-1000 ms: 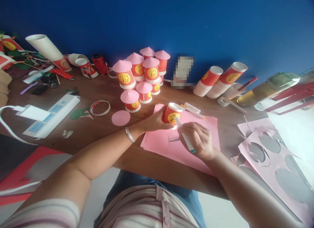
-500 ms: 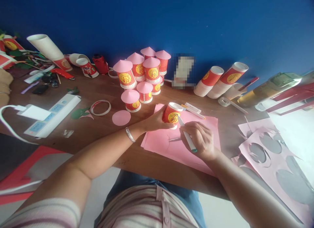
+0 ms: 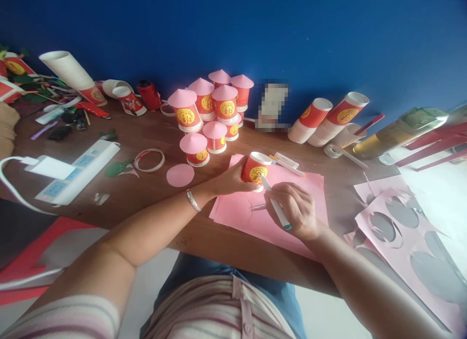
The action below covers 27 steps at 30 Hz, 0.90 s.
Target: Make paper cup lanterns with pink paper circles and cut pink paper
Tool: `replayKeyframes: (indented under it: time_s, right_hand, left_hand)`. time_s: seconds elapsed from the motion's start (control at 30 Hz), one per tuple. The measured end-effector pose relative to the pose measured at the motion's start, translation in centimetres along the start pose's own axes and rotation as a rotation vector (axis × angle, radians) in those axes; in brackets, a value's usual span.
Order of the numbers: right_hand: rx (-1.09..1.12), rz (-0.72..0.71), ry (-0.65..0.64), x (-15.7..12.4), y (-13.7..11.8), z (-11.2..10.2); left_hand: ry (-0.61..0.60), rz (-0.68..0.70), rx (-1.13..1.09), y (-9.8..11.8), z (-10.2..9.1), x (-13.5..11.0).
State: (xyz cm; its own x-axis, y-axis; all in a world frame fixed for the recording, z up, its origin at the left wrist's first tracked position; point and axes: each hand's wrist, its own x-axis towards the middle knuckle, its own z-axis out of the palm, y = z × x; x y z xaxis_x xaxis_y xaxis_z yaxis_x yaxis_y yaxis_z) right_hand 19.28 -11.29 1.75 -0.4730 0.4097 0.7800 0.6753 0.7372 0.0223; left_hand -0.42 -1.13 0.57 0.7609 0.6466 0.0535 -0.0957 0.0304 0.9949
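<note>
Left hand [image 3: 239, 178] wrapped around the left side of a red paper cup [image 3: 251, 168], thumb across its lower front; likely bracing it against pen pressure, yellow emblem facing the pen. Cup sits over the upper part of the pink paper sheets [image 3: 233, 205] on the counter [image 3: 219, 241]; can't tell if its base rests on them. Orange marker [image 3: 294, 169] lies just beyond, probably parked there for easy reach; cone-topped cups [image 3: 193, 143] grouped behind-left, apparently to free the work spot.

Right hand [image 3: 295, 207] pinches a white marker [image 3: 277, 210], fingers curled; tip angled up-left at the emblem, teal end toward the wearer; 2 forearms converge on the cup.
</note>
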Motion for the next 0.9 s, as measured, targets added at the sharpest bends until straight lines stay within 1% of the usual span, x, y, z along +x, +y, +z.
replayKeyframes:
  time_s: [0.2,0.47,0.67,0.8,0.9]
  right_hand:
    - [0.008,-0.05,0.025,0.1,-0.4,-0.1]
    - [0.014,-0.071,0.019,0.1,-0.6,0.0]
    - [0.029,-0.069,0.022,0.1,-0.7,0.2]
    - [0.023,-0.083,0.029,-0.1,-0.4,0.1]
    - [-0.003,-0.018,0.04,-0.4,0.3,0.2]
  left_hand:
    - [0.032,0.03,-0.002,-0.9,-0.4,0.1]
    - [0.078,0.02,-0.055,-1.2,-0.6,0.3]
    - [0.08,0.025,-0.099,-1.5,-0.6,0.3]
    - [0.059,0.031,-0.172,-1.6,-0.8,0.3]
    - [0.034,0.042,-0.261,-1.3,-0.8,0.3]
